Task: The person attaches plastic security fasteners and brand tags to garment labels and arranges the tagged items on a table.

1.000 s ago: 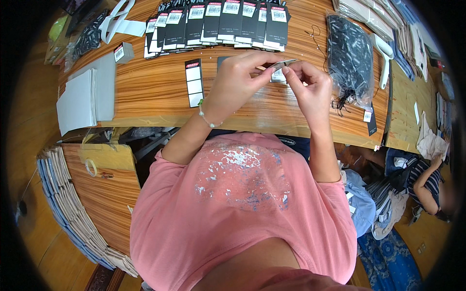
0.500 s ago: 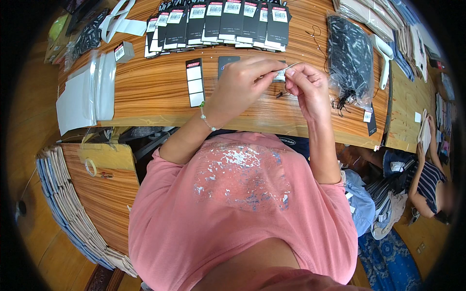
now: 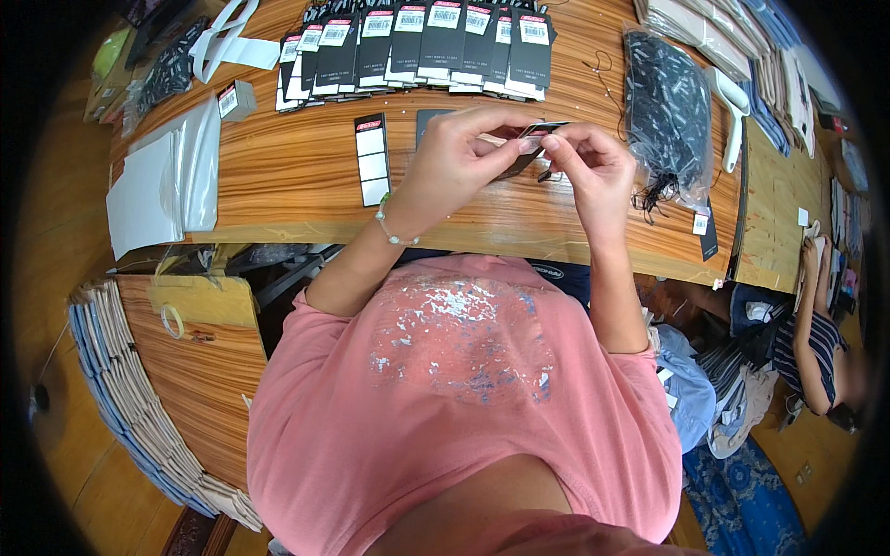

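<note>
My left hand point(image 3: 464, 153), with a beaded bracelet at the wrist, is closed on a black hang tag point(image 3: 517, 167) above the table. My right hand point(image 3: 593, 167) pinches the top edge of the same tag with thumb and fingertips. The tag is tilted, and the fingers cover part of it. A small dark piece point(image 3: 544, 175), perhaps the end of a cord, shows below the right fingertips. Partly behind my left hand lies a dark card point(image 3: 429, 120). To its left is a black strip with white labels point(image 3: 373, 165).
Black hang tags point(image 3: 445, 42) overlap in a row at the table's far side. A clear bag of black corded pieces point(image 3: 669, 111) and a white-handled tool point(image 3: 735, 120) lie right. Plastic sleeves point(image 3: 199, 167) and a small box point(image 3: 236, 100) sit left. Another person point(image 3: 811, 343) works far right.
The hang tag has come up off the table and is tilted between my hands. Before, my fingertips pinched a thin strand above it. The other person's hands have shifted.
</note>
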Available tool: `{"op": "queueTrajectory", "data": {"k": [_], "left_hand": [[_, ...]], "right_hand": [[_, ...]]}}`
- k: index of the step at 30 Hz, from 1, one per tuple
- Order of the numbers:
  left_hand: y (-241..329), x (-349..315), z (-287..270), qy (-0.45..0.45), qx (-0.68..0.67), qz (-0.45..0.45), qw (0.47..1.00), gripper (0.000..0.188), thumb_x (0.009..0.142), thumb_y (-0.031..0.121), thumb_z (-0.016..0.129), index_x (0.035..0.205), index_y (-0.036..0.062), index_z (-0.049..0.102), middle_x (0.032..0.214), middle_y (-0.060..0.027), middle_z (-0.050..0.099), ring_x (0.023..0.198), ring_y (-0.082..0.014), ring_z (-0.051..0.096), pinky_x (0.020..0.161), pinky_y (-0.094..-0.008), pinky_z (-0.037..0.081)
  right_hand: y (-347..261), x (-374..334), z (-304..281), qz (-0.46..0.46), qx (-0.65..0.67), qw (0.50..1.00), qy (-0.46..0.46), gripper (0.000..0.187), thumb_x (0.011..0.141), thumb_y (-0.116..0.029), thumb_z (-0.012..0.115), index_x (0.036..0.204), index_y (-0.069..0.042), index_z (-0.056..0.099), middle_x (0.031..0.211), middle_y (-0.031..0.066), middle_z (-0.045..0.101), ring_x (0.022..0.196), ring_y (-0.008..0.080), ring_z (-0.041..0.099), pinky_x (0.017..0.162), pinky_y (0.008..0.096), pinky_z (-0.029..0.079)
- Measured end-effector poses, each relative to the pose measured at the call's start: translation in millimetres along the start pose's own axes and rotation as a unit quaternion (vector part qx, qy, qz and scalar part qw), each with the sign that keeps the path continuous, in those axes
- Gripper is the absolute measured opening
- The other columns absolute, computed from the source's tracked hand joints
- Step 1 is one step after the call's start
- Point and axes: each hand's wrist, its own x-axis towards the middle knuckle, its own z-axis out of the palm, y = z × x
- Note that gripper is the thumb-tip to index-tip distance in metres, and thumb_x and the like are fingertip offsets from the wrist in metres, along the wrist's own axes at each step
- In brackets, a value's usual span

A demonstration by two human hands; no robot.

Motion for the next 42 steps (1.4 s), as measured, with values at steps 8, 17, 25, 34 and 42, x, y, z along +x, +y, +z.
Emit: {"op": "queueTrajectory", "data": {"k": [8, 17, 25, 34, 42], "left_hand": [[-6.0, 1.0, -1.7, -0.008, -0.049, 0.003, 0.999, 0.023, 0.078, -0.002, 0.058, 0.101, -0.0065, 0.056, 0.098, -0.0107, 0.059, 0.084, -0.0126, 0.059, 0.070, -0.0195, 0.051], [-3.5, 2.0, -0.9, -0.014, -0.046, -0.003, 0.999, 0.021, 0.078, -0.001, 0.059, 0.099, -0.0054, 0.058, 0.097, -0.0108, 0.060, 0.085, -0.0110, 0.058, 0.069, -0.0199, 0.051], [-0.1, 2.7, -0.8, -0.023, -0.022, -0.005, 0.999, 0.022, 0.078, 0.002, 0.060, 0.099, -0.0050, 0.058, 0.094, -0.0093, 0.061, 0.080, -0.0099, 0.059, 0.067, -0.0194, 0.051], [3.8, 2.1, 0.0, -0.007, 0.017, 0.028, 0.999, 0.021, 0.074, -0.001, 0.062, 0.096, -0.0010, 0.062, 0.091, -0.0084, 0.063, 0.079, -0.0109, 0.060, 0.066, -0.0214, 0.051], [-6.4, 2.6, -0.7, 0.042, 0.243, 0.259, 0.934, 0.019, 0.072, 0.005, 0.062, 0.090, 0.0098, 0.065, 0.084, -0.0057, 0.063, 0.073, -0.0202, 0.061, 0.062, -0.0276, 0.049]], "right_hand": [[1.1, 4.0, -2.3, -0.037, -0.012, 0.999, 0.036, 0.021, 0.070, -0.004, 0.070, 0.088, 0.001, 0.059, 0.069, 0.0012, 0.059, 0.061, 0.0037, 0.051, 0.054, 0.0161, 0.040], [3.4, 3.4, -4.6, -0.019, -0.010, 1.000, 0.022, 0.019, 0.070, -0.003, 0.070, 0.086, 0.002, 0.059, 0.069, 0.0009, 0.059, 0.061, 0.0030, 0.051, 0.053, 0.0155, 0.039], [2.6, 3.6, -4.8, -0.019, -0.003, 1.000, 0.019, 0.016, 0.070, -0.002, 0.069, 0.082, 0.001, 0.060, 0.066, -0.0009, 0.057, 0.057, 0.0014, 0.046, 0.048, 0.0145, 0.034], [2.7, 4.5, -5.4, 0.014, 0.015, 1.000, -0.004, 0.012, 0.073, -0.005, 0.066, 0.083, 0.000, 0.061, 0.071, 0.0002, 0.058, 0.062, 0.0033, 0.048, 0.054, 0.0158, 0.036], [6.2, 8.7, -11.8, 0.076, 0.166, 0.979, -0.092, 0.013, 0.081, -0.014, 0.058, 0.084, -0.001, 0.061, 0.084, 0.0051, 0.062, 0.078, 0.0089, 0.053, 0.074, 0.0214, 0.040]]}}
